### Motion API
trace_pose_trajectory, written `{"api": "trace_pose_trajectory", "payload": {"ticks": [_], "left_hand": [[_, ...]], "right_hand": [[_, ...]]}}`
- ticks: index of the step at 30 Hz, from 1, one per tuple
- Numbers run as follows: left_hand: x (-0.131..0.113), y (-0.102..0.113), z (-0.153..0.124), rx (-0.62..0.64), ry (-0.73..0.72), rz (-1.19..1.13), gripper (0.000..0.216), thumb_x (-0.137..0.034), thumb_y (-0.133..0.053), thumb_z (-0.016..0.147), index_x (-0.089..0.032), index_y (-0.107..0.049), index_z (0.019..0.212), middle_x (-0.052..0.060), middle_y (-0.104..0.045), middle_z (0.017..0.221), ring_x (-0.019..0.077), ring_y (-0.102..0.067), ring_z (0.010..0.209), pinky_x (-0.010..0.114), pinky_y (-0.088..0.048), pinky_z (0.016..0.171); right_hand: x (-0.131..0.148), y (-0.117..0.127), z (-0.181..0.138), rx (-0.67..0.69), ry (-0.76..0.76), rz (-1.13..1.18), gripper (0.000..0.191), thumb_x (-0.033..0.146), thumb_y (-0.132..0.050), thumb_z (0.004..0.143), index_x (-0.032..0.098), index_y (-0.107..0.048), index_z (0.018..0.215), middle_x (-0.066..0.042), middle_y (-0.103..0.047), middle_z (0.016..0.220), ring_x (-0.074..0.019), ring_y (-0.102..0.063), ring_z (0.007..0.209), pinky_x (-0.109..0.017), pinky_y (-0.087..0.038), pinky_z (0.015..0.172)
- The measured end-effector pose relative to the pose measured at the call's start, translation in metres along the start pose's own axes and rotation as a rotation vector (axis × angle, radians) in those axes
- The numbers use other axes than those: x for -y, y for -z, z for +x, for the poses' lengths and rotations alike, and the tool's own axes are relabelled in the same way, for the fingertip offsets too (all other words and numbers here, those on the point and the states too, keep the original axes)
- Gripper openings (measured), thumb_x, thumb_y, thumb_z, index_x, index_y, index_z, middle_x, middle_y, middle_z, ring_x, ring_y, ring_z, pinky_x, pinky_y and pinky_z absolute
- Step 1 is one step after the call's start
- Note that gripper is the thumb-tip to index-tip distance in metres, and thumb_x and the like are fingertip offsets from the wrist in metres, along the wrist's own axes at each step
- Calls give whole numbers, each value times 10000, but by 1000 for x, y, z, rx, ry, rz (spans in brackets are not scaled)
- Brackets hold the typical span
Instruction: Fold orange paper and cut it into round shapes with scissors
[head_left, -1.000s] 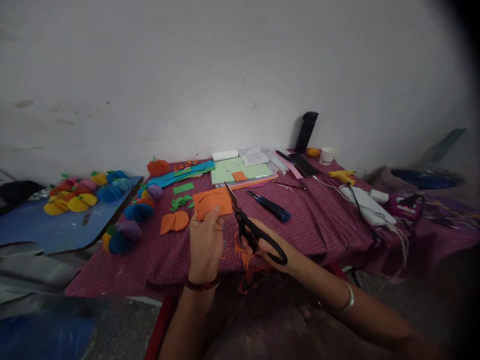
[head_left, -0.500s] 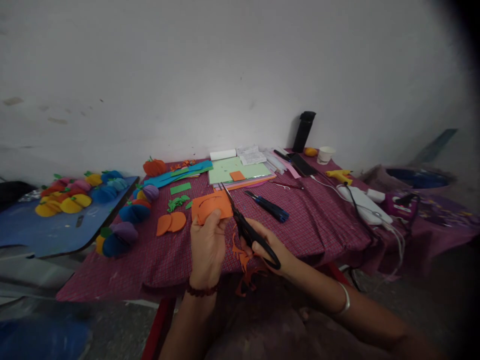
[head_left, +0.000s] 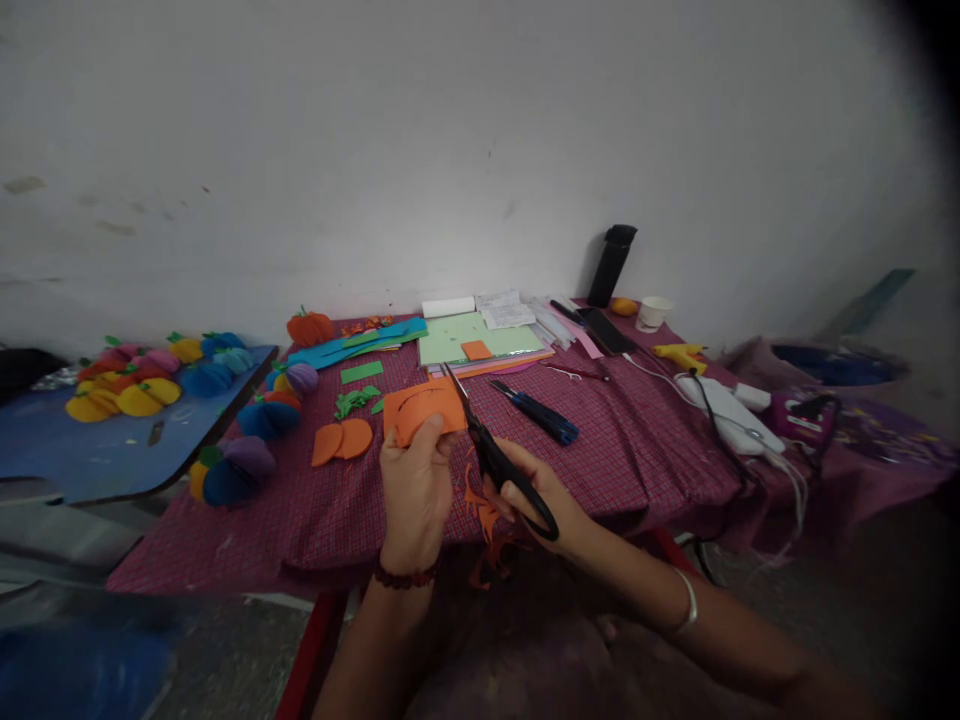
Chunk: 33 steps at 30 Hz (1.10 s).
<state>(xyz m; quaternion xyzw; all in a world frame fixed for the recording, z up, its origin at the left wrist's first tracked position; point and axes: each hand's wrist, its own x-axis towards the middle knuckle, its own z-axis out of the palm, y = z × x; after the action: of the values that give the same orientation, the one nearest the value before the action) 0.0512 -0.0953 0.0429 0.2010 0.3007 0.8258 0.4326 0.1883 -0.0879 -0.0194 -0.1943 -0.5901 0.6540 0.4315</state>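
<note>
My left hand [head_left: 417, 480] pinches a square of orange paper [head_left: 416, 402] that has a dark curved line drawn on it. In my right hand [head_left: 541, 492] is a pair of black-handled scissors [head_left: 499, 465], its blades at the right edge of the paper. Whether the blades touch the paper I cannot tell. Orange paper scraps [head_left: 489, 525] hang and lie below the scissors at my lap. Left of my left hand lie orange paper circles [head_left: 352, 438], with green paper cutouts [head_left: 354, 402] and a green strip [head_left: 362, 373] behind them.
Another dark-blue-handled tool [head_left: 544, 415] lies right of the paper. Pale green sheets [head_left: 450, 340] are stacked at the back. Colourful paper pumpkins [head_left: 150, 396] sit on a blue board at left. A black bottle [head_left: 611, 265], paper cup [head_left: 653, 312], yellow glue gun [head_left: 681, 356] and white power strip [head_left: 731, 415] stand right.
The view has shifted very slightly. Both hands keep their hold on the paper and the scissors, with hardly any movement.
</note>
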Motion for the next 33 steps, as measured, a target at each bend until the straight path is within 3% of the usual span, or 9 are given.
{"api": "trace_pose_trajectory", "payload": {"ticks": [5, 13, 25, 33], "left_hand": [[-5, 0, 1, 18, -95, 91, 185, -158, -759, 647, -165, -631, 781, -32, -638, 738, 83, -594, 648, 201, -502, 624], [-10, 3, 8, 57, -124, 146, 185, -122, -752, 637, -168, -600, 731, -56, -609, 692, 63, -558, 621, 188, -473, 653], [-11, 3, 14, 113, -48, 155, 200, -122, -776, 587, -150, -587, 646, -47, -581, 627, 71, -546, 576, 187, -467, 582], [-20, 10, 23, 254, 78, 127, 209, -113, -789, 566, -159, -621, 683, -15, -647, 670, 87, -585, 579, 199, -482, 563]], "right_hand": [[4, -2, -1, 2, -23, 24, 675, 532, -689, 774, 174, -492, 1311, 47, -443, 685, -46, -312, 493, -189, -233, 425], [14, -1, -1, 1, -54, 48, 636, 489, -715, 767, 176, -527, 1289, 30, -478, 709, -44, -313, 509, -182, -224, 431], [26, 8, -12, 74, -119, 115, 710, 530, -690, 782, 182, -469, 1360, 45, -424, 683, -38, -314, 491, -182, -237, 434], [36, 14, -18, 87, -181, 107, 677, 546, -703, 764, 178, -502, 1296, 60, -404, 662, -28, -284, 465, -174, -221, 401]]}}
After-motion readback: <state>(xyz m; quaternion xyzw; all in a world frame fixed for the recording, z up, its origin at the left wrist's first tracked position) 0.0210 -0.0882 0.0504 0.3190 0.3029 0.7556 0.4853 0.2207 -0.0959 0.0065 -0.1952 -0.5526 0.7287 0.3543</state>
